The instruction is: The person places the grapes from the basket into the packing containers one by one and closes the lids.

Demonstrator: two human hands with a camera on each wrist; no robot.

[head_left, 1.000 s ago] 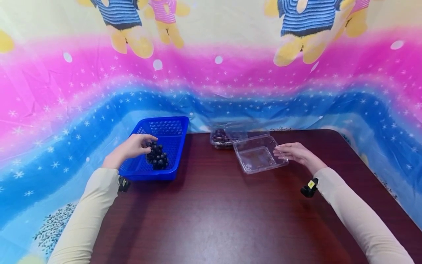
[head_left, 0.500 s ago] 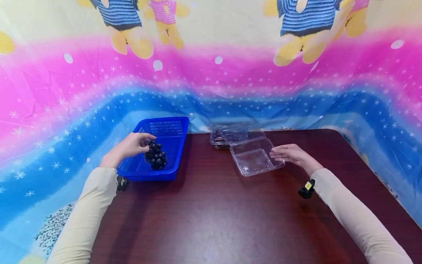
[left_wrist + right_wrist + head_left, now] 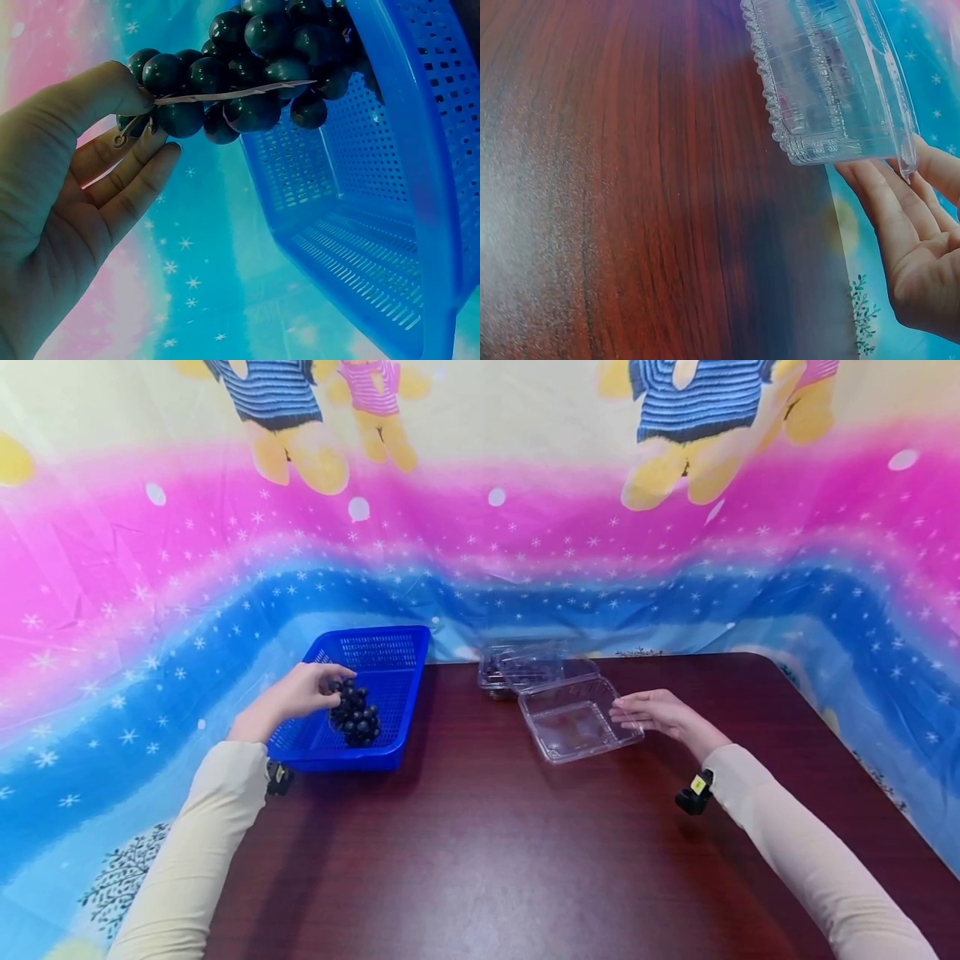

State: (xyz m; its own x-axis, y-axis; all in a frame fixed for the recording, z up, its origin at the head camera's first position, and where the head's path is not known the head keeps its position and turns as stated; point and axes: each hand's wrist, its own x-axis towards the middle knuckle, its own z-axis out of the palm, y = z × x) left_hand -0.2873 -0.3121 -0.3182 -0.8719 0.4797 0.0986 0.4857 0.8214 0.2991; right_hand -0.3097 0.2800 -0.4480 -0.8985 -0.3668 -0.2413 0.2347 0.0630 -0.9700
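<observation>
Left hand on bunch of dark grapes, right hand on clear plastic container

Noted left hand and right hand well apart. At left: gripping bunch of dark grapes by its upper end, thumb against fingers; in left wrist view, pinching beside a thin brownish stem along the grapes. Found bunch of dark grapes within the outline of blue basket, seen against perforated walls and floor; cannot tell whether touching that floor. At right: pinching clear plastic container by its right-hand rim, thumb on one side, nearly straight fingers on the other; tilted, with ridged edge visible in right wrist view.

Just behind clear plastic container: second clear box with dark contents, partly overlapped by a transparent flap; cannot tell to which of the two attached. Underneath: red-brown wood-grain table. Beyond: printed curtain in pink and blue bands, with white snowflakes and yellow figures in striped tops. On both arms: cream sleeves, plus black devices at the wrists
</observation>
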